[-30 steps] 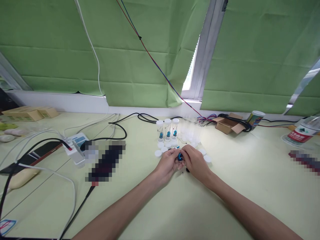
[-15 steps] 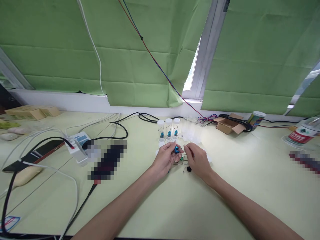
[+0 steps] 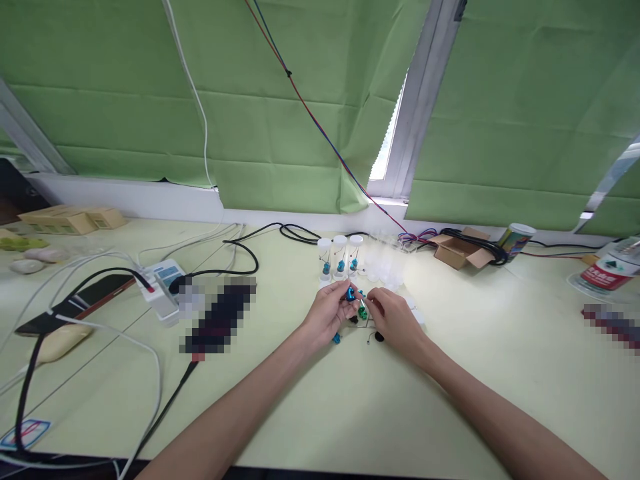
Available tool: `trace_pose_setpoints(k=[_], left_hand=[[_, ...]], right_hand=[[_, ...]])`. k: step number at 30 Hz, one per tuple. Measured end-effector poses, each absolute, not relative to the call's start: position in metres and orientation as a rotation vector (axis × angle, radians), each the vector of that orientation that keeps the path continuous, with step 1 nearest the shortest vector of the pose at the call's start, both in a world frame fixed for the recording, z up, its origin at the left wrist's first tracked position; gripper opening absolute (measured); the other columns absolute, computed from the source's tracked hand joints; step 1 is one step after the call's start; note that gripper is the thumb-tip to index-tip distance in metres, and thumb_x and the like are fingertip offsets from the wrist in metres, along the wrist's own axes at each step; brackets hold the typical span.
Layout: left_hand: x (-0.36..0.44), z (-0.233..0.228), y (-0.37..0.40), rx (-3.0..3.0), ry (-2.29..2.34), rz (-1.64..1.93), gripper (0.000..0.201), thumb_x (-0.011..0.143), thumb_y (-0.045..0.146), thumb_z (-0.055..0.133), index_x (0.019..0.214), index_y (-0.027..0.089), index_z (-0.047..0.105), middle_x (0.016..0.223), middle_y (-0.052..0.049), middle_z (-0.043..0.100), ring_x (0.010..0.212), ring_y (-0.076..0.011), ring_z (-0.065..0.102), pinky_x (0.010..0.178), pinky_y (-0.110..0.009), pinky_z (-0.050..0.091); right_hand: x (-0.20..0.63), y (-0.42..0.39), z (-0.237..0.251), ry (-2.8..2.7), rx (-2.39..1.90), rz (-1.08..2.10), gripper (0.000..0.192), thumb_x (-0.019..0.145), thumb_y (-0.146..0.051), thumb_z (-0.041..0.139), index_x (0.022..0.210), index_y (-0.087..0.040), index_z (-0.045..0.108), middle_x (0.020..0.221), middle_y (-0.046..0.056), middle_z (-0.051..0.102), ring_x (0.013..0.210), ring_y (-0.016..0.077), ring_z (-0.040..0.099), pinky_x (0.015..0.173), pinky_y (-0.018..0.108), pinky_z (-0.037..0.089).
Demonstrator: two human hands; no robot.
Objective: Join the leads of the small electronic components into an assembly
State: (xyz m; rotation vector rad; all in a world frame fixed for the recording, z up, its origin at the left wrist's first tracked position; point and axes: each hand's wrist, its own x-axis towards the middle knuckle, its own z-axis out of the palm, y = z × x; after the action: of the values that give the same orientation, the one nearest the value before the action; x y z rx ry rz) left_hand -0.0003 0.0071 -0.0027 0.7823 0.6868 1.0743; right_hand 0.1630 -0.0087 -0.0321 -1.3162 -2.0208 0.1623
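Pinching a small blue component (image 3: 351, 293) between thumb and fingertips, the left hand (image 3: 327, 312) is closed around it just above the desk (image 3: 350, 400), near the middle of the scene. The right hand (image 3: 393, 317) sits just beside it on the right, fingers curled in toward a small green component (image 3: 363, 311); it looks to be gripping that piece or its thin wire lead, though the part is too small to be sure. Another blue component (image 3: 337, 338) lies on the desk below the left hand, and a small black component (image 3: 379, 337) lies near the right hand's heel.

Farther off, three capped clear vials (image 3: 340, 257) stand upright in a row, each with a blue piece inside, and a cluster of empty clear vials (image 3: 385, 267) stands to their right. At far right are an open cardboard box (image 3: 453, 252) with black cable in it and a printed cup (image 3: 515, 239). On the left a white power strip (image 3: 160, 290) lies among black and white cables (image 3: 235, 250). Green blinds (image 3: 250, 100) hang behind the desk.
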Motion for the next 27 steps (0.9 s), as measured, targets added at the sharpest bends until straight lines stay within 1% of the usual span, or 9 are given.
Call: trace_pose_setpoints(k=[5, 8, 13, 19, 23, 27], left_hand=[[-0.003, -0.004, 0.010, 0.768, 0.685, 1.087, 0.022, 0.081, 0.030, 0.069, 0.073, 0.012, 0.058, 0.069, -0.005, 0.061, 0.051, -0.0069, 0.052, 0.046, -0.017, 0.039], [-0.004, -0.003, 0.011, 0.752, 0.691, 1.090, 0.020, 0.083, 0.027, 0.066, 0.073, 0.012, 0.057, 0.068, -0.005, 0.060, 0.051, -0.0068, 0.052, 0.045, -0.017, 0.038], [-0.004, 0.000, 0.010, 0.727, 0.697, 1.088, 0.018, 0.085, 0.023, 0.062, 0.073, 0.012, 0.056, 0.068, -0.005, 0.060, 0.051, -0.0068, 0.052, 0.047, -0.016, 0.041], [-0.003, 0.001, 0.009, 0.719, 0.703, 1.086, 0.019, 0.082, 0.025, 0.066, 0.072, 0.013, 0.056, 0.067, -0.004, 0.059, 0.051, -0.0066, 0.052, 0.047, -0.016, 0.042], [-0.003, -0.001, 0.010, 0.738, 0.693, 1.088, 0.020, 0.081, 0.026, 0.068, 0.072, 0.013, 0.056, 0.068, -0.005, 0.060, 0.051, -0.0072, 0.052, 0.046, -0.017, 0.040], [-0.003, -0.004, 0.011, 0.747, 0.677, 1.090, 0.021, 0.078, 0.027, 0.071, 0.073, 0.013, 0.057, 0.067, -0.005, 0.061, 0.051, -0.0072, 0.052, 0.046, -0.017, 0.039]], right_hand=[[0.164, -0.007, -0.031, -2.001, -1.301, 0.146, 0.016, 0.093, -0.018, 0.044, 0.080, -0.020, 0.053, 0.076, 0.004, 0.061, 0.066, 0.0182, 0.055, 0.062, 0.029, 0.041], [0.164, -0.006, -0.031, -1.983, -1.299, 0.146, 0.016, 0.093, -0.018, 0.044, 0.080, -0.020, 0.053, 0.075, 0.004, 0.060, 0.066, 0.0181, 0.055, 0.062, 0.029, 0.041], [0.167, -0.003, -0.032, -1.940, -1.309, 0.109, 0.018, 0.094, -0.019, 0.044, 0.080, -0.020, 0.054, 0.077, 0.005, 0.060, 0.066, 0.0182, 0.055, 0.063, 0.030, 0.041], [0.176, 0.005, -0.035, -1.915, -1.300, 0.041, 0.019, 0.094, -0.020, 0.046, 0.082, -0.019, 0.059, 0.077, 0.005, 0.057, 0.065, 0.0179, 0.053, 0.063, 0.030, 0.042], [0.179, 0.010, -0.040, -2.011, -1.283, 0.022, 0.019, 0.094, -0.020, 0.049, 0.086, -0.019, 0.065, 0.081, 0.006, 0.058, 0.071, 0.0189, 0.055, 0.073, 0.034, 0.045], [0.179, 0.011, -0.044, -2.122, -1.292, 0.043, 0.018, 0.094, -0.020, 0.052, 0.089, -0.019, 0.069, 0.086, 0.006, 0.059, 0.077, 0.0192, 0.056, 0.080, 0.037, 0.043]])
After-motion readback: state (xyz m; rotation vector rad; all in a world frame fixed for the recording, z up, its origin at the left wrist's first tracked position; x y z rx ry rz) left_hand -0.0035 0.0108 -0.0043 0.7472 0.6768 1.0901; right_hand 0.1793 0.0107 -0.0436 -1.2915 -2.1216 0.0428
